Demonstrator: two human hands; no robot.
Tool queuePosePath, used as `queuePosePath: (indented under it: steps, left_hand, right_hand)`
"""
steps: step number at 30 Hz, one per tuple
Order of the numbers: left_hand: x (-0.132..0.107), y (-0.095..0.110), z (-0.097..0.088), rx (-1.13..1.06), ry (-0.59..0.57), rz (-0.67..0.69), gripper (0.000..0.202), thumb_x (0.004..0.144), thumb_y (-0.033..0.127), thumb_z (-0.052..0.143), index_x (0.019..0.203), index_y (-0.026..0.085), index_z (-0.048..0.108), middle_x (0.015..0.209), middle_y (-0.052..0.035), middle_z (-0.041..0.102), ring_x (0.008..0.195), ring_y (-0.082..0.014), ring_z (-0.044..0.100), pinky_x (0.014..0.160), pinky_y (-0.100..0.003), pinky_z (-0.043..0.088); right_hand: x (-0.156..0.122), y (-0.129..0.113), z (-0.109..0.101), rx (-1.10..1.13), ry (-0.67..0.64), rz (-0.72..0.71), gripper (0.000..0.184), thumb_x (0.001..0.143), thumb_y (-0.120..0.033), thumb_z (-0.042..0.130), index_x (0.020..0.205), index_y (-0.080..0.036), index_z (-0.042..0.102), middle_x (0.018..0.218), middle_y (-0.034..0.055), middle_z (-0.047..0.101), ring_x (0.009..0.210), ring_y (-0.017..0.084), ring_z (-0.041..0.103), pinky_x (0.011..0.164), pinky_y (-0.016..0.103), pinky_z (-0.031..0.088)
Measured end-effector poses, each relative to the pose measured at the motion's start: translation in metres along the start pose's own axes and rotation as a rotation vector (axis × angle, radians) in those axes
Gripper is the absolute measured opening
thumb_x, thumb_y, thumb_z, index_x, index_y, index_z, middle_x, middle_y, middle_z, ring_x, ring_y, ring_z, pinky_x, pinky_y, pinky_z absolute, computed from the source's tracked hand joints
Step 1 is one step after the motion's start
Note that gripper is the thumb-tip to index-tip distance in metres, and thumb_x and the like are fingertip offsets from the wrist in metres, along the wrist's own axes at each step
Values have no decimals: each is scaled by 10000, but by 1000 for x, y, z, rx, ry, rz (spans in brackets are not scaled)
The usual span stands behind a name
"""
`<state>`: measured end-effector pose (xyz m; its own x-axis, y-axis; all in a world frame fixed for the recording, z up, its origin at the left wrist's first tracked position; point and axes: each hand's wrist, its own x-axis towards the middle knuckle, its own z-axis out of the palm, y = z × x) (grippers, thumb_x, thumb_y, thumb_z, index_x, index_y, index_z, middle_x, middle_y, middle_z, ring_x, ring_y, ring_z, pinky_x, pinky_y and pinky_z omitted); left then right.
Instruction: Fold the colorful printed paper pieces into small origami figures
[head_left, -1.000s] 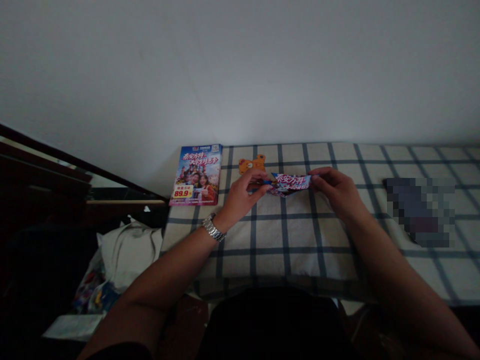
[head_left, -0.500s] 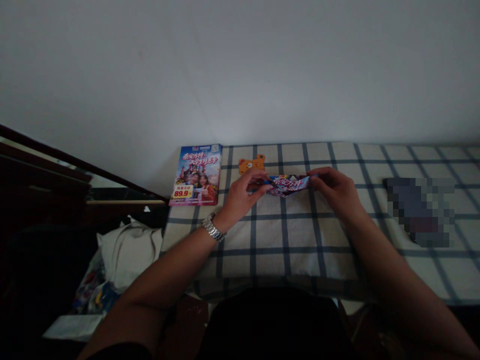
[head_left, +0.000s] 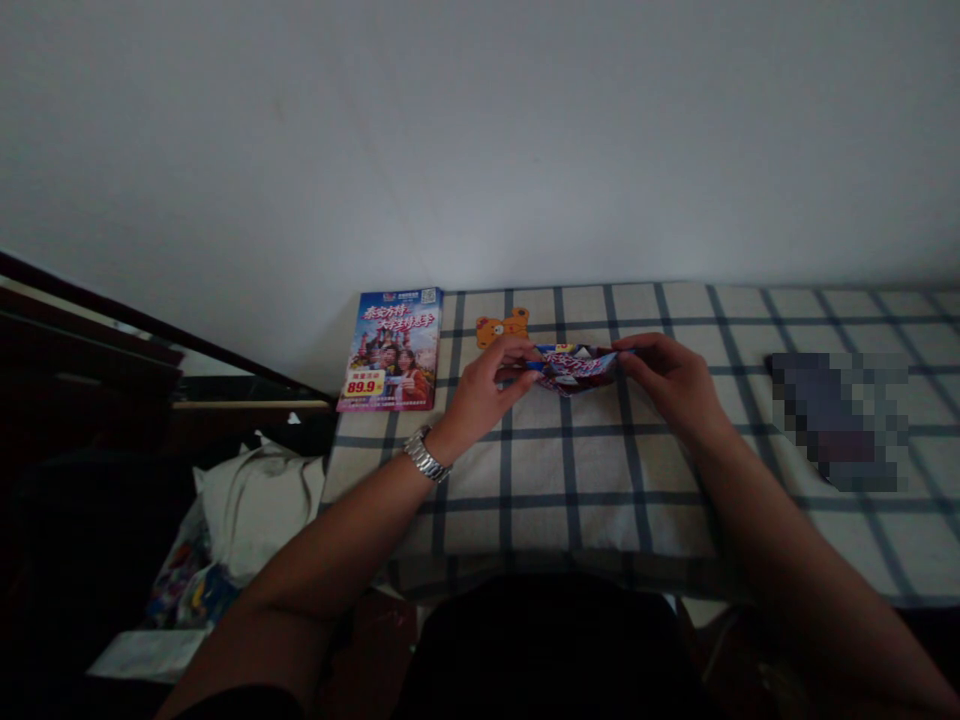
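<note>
Between my hands is a folded flyer (head_left: 576, 368), printed in blue, purple and red with white lettering, held just above the checked cloth. It looks like a small boat shape with its middle opened out. My left hand (head_left: 499, 385), with a metal watch on the wrist, pinches the left end between thumb and fingers. At the other end, my right hand (head_left: 667, 380) grips the pointed right tip. Behind the left fingers a brown bear picture (head_left: 502, 328) shows on the cloth.
A stack of matching flyers (head_left: 391, 350) lies at the left end of the checked cloth (head_left: 600, 520), near the wall. To the right is a dark, pixelated flat object (head_left: 836, 425). A white bag (head_left: 259, 505) and plastic-wrapped items sit below on the left.
The folded flyer's middle has spread a little wider and its front face tilts differently. Both hands stay at nearly the same spots on its ends.
</note>
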<state>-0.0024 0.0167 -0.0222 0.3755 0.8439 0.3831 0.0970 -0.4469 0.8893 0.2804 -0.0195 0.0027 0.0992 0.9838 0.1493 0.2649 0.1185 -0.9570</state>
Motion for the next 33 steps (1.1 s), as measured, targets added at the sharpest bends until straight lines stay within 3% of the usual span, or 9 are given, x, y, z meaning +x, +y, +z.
queuePosePath:
  steps: [10,14,20,33]
  left_hand:
    - [0,-2,-1,25,-30,-4,403,986,196,717,1357,254,571,1197,-64,724,1114,-168,727,955,-315,647]
    - [1,0,-3,163,-25,29,241,997,189,697,1231,232,657,1194,-58,730,1085,-176,733,962,-346,646]
    - [4,8,-7,377,-40,115,205,1000,187,698,1196,239,721,1153,-42,712,1081,-174,698,971,-359,623]
    - [3,9,-8,351,-50,98,168,1018,201,671,1171,240,726,1132,-42,685,1026,-152,703,900,-321,654]
  right_hand:
    - [1,3,-2,-20,6,-28,231,887,-437,803,1045,-268,788,1007,40,832,905,239,787,858,389,649]
    - [1,5,-3,-26,22,-33,208,897,-422,798,1051,-282,790,1026,36,830,918,241,783,874,395,644]
    - [2,7,-5,-44,43,-45,204,898,-409,793,1049,-272,790,1024,39,825,950,245,780,910,400,636]
    - [2,5,-8,-87,45,-68,215,913,-415,775,1067,-264,780,1032,47,820,950,245,777,905,406,632]
